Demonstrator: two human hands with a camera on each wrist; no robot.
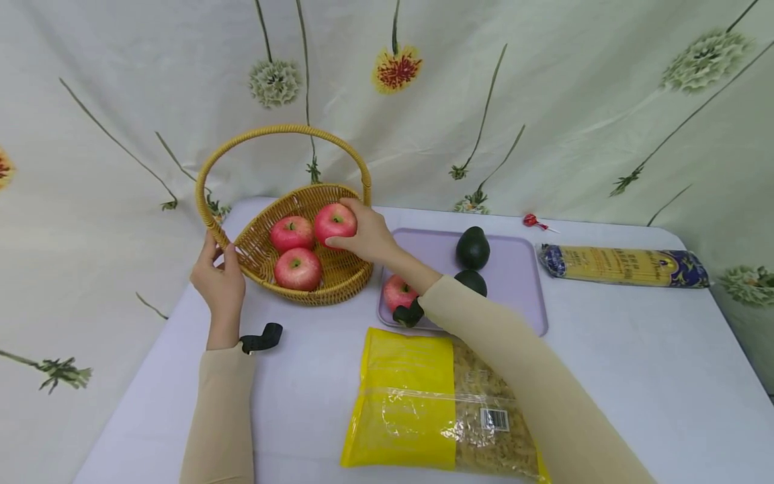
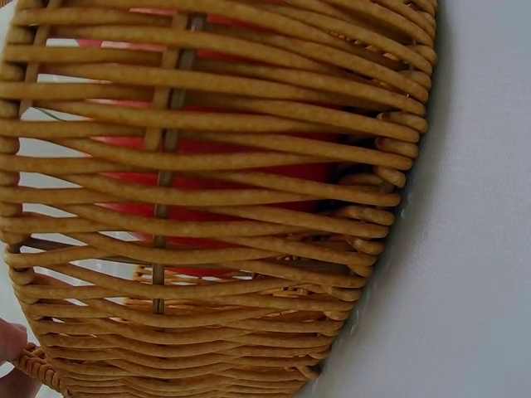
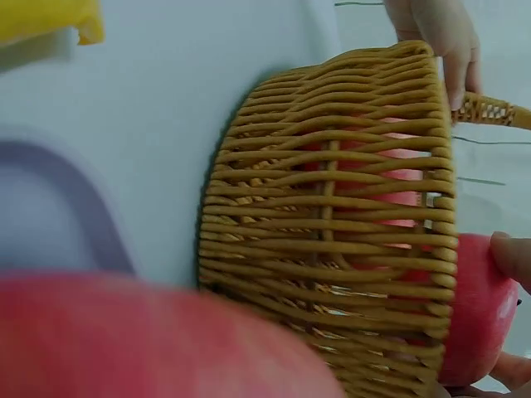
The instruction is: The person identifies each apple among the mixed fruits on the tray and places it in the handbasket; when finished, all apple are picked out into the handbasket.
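A wicker basket (image 1: pixel 338 293) with a tall arched handle stands at the back left of the table. My left hand (image 1: pixel 221 277) pinches the handle's lower left end, its fingertips also showing at the corner of the left wrist view. In my right hand (image 1: pixel 369 232) is a red apple (image 1: pixel 335 223), gripped between thumb and fingers over the basket's right side. In the right wrist view this held apple (image 3: pixel 483 311) overlaps the basket rim. Inside the basket lie two more apples, one behind (image 1: pixel 292 233) and one in front (image 1: pixel 298 269).
Right of the basket, a lilac tray (image 1: pixel 520 289) bears an apple (image 1: pixel 398 293) and two avocados (image 1: pixel 473 248), partly behind my right arm. A yellow bag of pasta (image 1: pixel 411 396) lies in front. Farther right are a packet of noodles (image 1: pixel 623 265) and a red lollipop (image 1: pixel 531 220).
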